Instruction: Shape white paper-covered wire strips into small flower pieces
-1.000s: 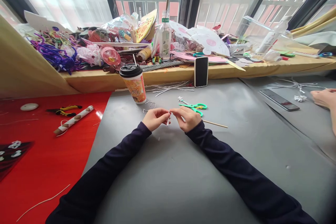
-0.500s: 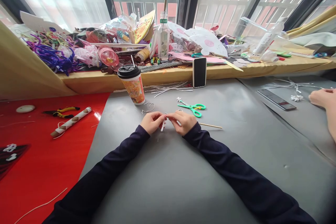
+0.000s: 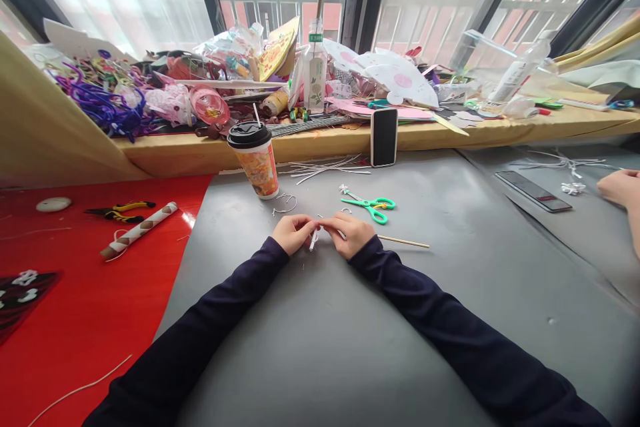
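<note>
Over the grey mat (image 3: 340, 340), my left hand (image 3: 291, 233) is closed in a pinch on a thin white strip (image 3: 313, 240), which tilts down from the fingertips. My right hand (image 3: 349, 235) meets it fingertip to fingertip, its thumb and forefinger pinched together. Whether they grip the strip's upper end or another bit is hidden. Green-handled scissors (image 3: 369, 203) lie open just beyond my right hand, beside a small white knotted piece (image 3: 343, 189). A thin wooden stick (image 3: 404, 241) pokes out from near my right wrist. Past my left hand rests a curled white cord (image 3: 287, 202).
A lidded paper cup (image 3: 257, 167) and an upright phone (image 3: 383, 139) stand at the back, with white cords (image 3: 327, 170) between them. Pliers (image 3: 123, 213) and a wrapped tube (image 3: 140, 232) lie left. Another person's hand (image 3: 620, 187) is at right, near a flat phone (image 3: 533, 191). Craft materials crowd the sill.
The whole view has shifted slightly, so things appear a little further right. Both hands keep their pinch at nearly the same spot, the white strip still between them.
</note>
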### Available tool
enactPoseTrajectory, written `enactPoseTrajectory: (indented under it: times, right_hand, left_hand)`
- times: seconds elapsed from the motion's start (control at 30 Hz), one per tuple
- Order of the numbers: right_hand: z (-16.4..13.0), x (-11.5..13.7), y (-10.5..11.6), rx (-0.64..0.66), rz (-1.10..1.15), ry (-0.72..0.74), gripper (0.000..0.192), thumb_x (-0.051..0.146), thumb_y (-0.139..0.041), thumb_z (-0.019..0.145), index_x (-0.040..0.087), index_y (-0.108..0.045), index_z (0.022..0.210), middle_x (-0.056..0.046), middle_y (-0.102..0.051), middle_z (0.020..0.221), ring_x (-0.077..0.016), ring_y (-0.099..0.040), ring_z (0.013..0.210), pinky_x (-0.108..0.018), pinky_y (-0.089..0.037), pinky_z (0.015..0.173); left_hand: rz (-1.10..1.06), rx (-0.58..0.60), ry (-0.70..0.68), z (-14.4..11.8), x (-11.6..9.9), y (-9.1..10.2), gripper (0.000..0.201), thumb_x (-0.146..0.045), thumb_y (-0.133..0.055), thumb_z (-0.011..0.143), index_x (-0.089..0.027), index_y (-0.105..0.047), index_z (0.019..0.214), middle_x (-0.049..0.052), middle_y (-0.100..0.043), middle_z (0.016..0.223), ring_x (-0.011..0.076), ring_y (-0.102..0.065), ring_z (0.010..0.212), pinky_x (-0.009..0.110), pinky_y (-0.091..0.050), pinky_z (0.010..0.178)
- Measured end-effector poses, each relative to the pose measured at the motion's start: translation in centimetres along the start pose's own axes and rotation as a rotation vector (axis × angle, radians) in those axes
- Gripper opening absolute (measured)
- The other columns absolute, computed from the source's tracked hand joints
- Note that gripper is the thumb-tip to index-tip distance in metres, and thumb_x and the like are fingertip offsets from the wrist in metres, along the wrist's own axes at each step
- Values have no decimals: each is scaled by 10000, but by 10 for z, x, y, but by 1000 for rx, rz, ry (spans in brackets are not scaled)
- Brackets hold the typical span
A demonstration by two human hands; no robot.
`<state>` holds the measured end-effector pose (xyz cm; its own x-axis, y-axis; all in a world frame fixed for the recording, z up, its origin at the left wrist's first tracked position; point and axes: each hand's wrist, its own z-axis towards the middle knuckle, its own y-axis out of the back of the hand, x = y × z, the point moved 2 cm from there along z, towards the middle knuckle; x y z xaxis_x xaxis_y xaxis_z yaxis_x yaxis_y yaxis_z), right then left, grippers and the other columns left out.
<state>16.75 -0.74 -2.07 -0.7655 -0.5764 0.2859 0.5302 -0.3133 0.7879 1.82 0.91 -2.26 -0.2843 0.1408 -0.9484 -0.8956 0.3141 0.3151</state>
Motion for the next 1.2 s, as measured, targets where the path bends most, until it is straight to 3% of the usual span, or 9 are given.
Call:
enactPoseTrajectory:
  times: [0.17, 0.33, 0.5, 0.6, 0.67, 0.8, 0.97, 1.1, 1.2]
  right_hand:
    - [-1, 3, 1, -21, -6, -22, 213, 246, -438, 806, 286, -622, 903, 27, -600, 724, -79, -528, 626, -188, -340, 511]
    - [6, -13, 8, -31, -20, 72, 206, 284, -454, 793, 232, -628, 890, -9, -621, 818, -124, -533, 749, -227, -385, 660]
    - [17, -46, 31, -250, -120, -28, 225, 227, -435, 792, 185, -624, 906, -50, -628, 846, -188, -495, 839, -326, -364, 764]
    - [17, -49, 44, -409, -176, -27, 225, 205, -440, 779, 185, -623, 909, -57, -621, 844, -200, -475, 843, -340, -355, 759]
    - [14, -44, 45, -439, -198, 25, 212, 203, -448, 769, 189, -630, 875, -51, -618, 805, -189, -475, 804, -324, -355, 740]
    - [8, -36, 27, -240, -218, 89, 203, 210, -429, 764, 195, -631, 747, -24, -596, 708, -143, -487, 702, -257, -362, 661]
    - [13, -52, -3, 68, -338, -153, 189, 245, -455, 751, 171, -612, 824, -65, -587, 824, -180, -495, 790, -262, -362, 639]
    - [26, -54, -21, 130, -286, -199, 173, 210, -441, 755, 141, -599, 734, -88, -577, 748, -186, -499, 748, -280, -368, 664]
    - [37, -41, -36, 128, -209, -135, 183, 207, -433, 765, 140, -603, 767, -76, -580, 740, -168, -504, 729, -269, -376, 673]
  left_hand:
    - [11, -4, 16, 0, 2, 1, 326, -417, -493, 709, -109, -602, 719, -31, -469, 477, 50, -395, 391, 176, -316, 406]
    - [-16, -10, 36, 2, 5, 1, 306, -402, -501, 700, -113, -601, 718, -29, -477, 492, 50, -404, 399, 178, -332, 419]
    - [-74, -150, 65, 5, 6, 7, 262, -363, -497, 703, -116, -584, 685, -49, -430, 413, 46, -368, 361, 174, -308, 391]
    - [-139, -237, 60, 7, 8, 12, 240, -344, -506, 696, -116, -576, 664, -60, -401, 385, 38, -337, 336, 172, -283, 366]
    - [-193, -317, 59, 8, 9, 16, 231, -337, -520, 682, -114, -571, 651, -61, -395, 381, 35, -323, 317, 173, -265, 345]
    - [-320, -486, 70, 9, 12, 22, 213, -321, -539, 663, -110, -558, 645, -50, -416, 374, 51, -366, 304, 179, -253, 315]
    - [-440, -582, -6, 9, 10, 24, 207, -316, -542, 668, -109, -547, 659, -35, -456, 393, 59, -391, 311, 180, -269, 311]
    - [-483, -560, -32, 9, 10, 19, 220, -327, -541, 682, -107, -543, 676, -33, -462, 384, 60, -399, 315, 179, -287, 327]
    - [-492, -511, -38, 9, 9, 15, 226, -331, -544, 686, -105, -541, 681, -31, -469, 389, 65, -414, 322, 183, -299, 336]
